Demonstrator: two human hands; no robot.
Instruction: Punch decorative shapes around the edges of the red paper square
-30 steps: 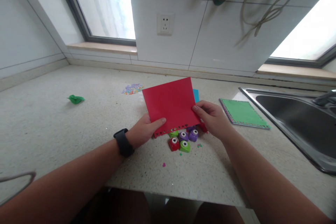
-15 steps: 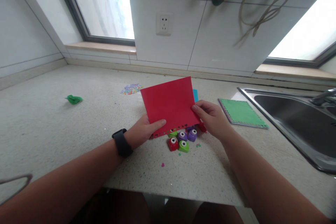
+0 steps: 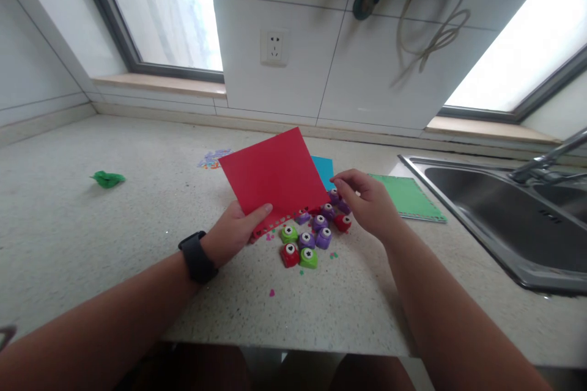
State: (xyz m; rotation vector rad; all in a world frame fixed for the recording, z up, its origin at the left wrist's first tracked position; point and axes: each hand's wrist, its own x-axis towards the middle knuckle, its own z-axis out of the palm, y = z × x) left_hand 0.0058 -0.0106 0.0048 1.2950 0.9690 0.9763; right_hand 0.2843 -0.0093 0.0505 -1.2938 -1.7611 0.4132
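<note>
1. Near edge: the speckled surface [image 3: 229,311] bears a pink cut-out [image 3: 272,293]. Beyond it lie the craft punches, among them a red one [image 3: 290,255], a green one [image 3: 309,258] and a purple one [image 3: 323,238].
2. Left hand [image 3: 236,226], with a dark watch [image 3: 198,256] at the wrist: it pinches the red sheet [image 3: 275,177] near its lower left corner, thumb flat on the upper face, fingers mostly hidden beneath. The forearm reaches in obliquely from the lower left.
3. Right hand [image 3: 367,201]: apart from the red sheet, just beyond its right corner. The fingers curl and the thumb lies close to the index finger; whether a small thing sits between them, one cannot tell. The forearm slants in from the lower right.
4. Red sheet: raised and tilted above the surface, partly over the punches, its near edge pierced by a row of small holes. The step in hand is judged to be one-handed support of this sheet; a steady left pinch, clear of the perforated edge, seems called for in any shift of it.
5. Farther: a blue sheet [image 3: 323,171] shows behind the red one; a green sheet [image 3: 403,195] lies beyond the right hand, near the sink [image 3: 481,214].
</note>
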